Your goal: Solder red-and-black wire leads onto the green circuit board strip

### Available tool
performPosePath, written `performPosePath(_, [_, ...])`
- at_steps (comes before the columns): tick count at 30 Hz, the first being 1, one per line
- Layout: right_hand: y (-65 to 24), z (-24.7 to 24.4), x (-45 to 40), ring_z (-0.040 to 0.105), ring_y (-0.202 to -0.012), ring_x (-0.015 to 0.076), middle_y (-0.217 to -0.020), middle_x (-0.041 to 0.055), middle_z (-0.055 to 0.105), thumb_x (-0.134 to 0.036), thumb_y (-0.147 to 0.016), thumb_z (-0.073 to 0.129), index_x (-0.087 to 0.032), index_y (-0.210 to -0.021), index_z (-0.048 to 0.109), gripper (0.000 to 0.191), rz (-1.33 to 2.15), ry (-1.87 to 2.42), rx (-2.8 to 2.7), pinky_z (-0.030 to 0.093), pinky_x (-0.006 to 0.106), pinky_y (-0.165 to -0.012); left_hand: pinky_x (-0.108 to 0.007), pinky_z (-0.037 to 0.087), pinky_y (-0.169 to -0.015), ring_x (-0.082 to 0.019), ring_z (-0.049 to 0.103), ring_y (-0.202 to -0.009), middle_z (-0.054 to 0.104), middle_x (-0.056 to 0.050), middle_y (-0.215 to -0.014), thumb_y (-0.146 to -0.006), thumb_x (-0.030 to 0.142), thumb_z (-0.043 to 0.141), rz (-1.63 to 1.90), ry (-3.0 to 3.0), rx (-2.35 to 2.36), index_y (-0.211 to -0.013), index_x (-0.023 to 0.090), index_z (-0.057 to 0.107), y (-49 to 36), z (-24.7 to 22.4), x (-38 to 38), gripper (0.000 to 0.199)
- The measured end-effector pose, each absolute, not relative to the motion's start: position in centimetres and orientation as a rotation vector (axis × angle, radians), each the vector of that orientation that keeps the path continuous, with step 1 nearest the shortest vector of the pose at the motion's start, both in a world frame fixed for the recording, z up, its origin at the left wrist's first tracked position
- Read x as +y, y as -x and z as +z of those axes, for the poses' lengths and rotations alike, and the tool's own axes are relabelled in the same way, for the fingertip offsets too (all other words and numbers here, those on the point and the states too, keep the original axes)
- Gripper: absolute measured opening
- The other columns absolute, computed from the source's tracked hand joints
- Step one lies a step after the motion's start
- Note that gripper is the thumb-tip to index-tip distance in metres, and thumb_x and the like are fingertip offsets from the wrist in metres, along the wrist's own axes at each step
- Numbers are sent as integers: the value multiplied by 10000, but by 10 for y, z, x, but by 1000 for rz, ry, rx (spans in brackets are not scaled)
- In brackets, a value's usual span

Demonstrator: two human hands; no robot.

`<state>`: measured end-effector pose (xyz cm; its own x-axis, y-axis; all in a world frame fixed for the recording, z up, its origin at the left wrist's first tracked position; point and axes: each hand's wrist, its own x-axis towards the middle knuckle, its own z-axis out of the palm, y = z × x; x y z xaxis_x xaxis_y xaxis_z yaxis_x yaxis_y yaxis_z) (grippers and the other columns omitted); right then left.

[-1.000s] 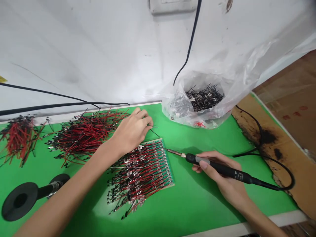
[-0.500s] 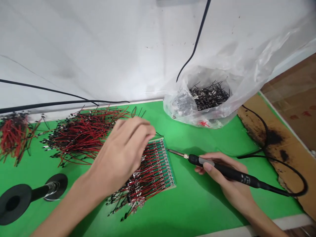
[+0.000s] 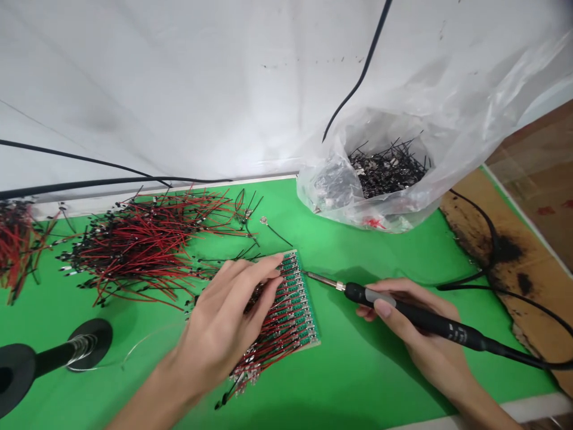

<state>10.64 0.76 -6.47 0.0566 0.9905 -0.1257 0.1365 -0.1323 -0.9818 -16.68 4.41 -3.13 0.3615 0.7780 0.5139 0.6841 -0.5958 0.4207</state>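
Note:
My left hand point(image 3: 233, 310) rests over the wired end of a green circuit board point(image 3: 308, 310), its thumb and forefinger pinched together near the board's top edge. Whatever lies between those fingertips is hidden. Rows of red and black wires point(image 3: 268, 343) run from the board's soldered pads out under the hand. In my right hand point(image 3: 416, 322) is a black soldering iron point(image 3: 403, 307), gripped like a pen. Its metal tip points left and sits just beside the board's upper right edge; I cannot tell whether it touches.
A heap of red and black wires point(image 3: 143, 245) lies left of the board, with another bunch point(image 3: 18, 245) farther left. A solder spool point(image 3: 85, 346) stands front left. Behind are a loose black wire point(image 3: 277, 233) and a clear plastic bag point(image 3: 380, 215) of black-wired parts. Scorched cardboard point(image 3: 505, 257) lies right.
My left hand has come down from above the wires to the board's upper edge. The loose black wire behind it now shows fully. The iron has barely moved relative to the board.

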Motion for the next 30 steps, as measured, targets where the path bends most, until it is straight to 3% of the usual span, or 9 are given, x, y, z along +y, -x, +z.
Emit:
performPosePath(4, [-102,-60,6,760,-682,177,-788,30,771,-369,-876,776,-253,-968,748,151,1201,1474,-1169,617,226,-636,-205,512,-920,-61,682,-912,737,14,-997,-877,23,709,1086,-2460,1381,-1294,114,557,162,-32,41,453])
performPosePath(10, [-95,-51,6,750,-686,202,-784,28,761,-419,-867,769,-274,-945,743,167,1198,1558,-1104,620,277,-644,-249,524,-880,-83,670,-862,734,10,-964,-884,24,695,1029,-2483,1392,-1300,123,553,162,-36,40,450])
performPosePath(17, [-96,-51,6,749,-691,182,-797,17,763,-402,-864,777,-287,-946,744,145,1205,1557,-1093,619,255,-657,-287,516,-836,-115,620,-841,674,-17,-939,-883,5,676,934,-2508,1343,-1084,135,571,165,-40,38,262])
performPosePath(30, [-95,-51,5,753,-689,182,-780,17,761,-401,-869,774,-292,-943,747,134,1191,1556,-1099,620,246,-641,-311,489,-776,-142,611,-835,672,-47,-915,-872,-14,686,907,-2617,1263,-1077,87,567,163,-38,41,257])
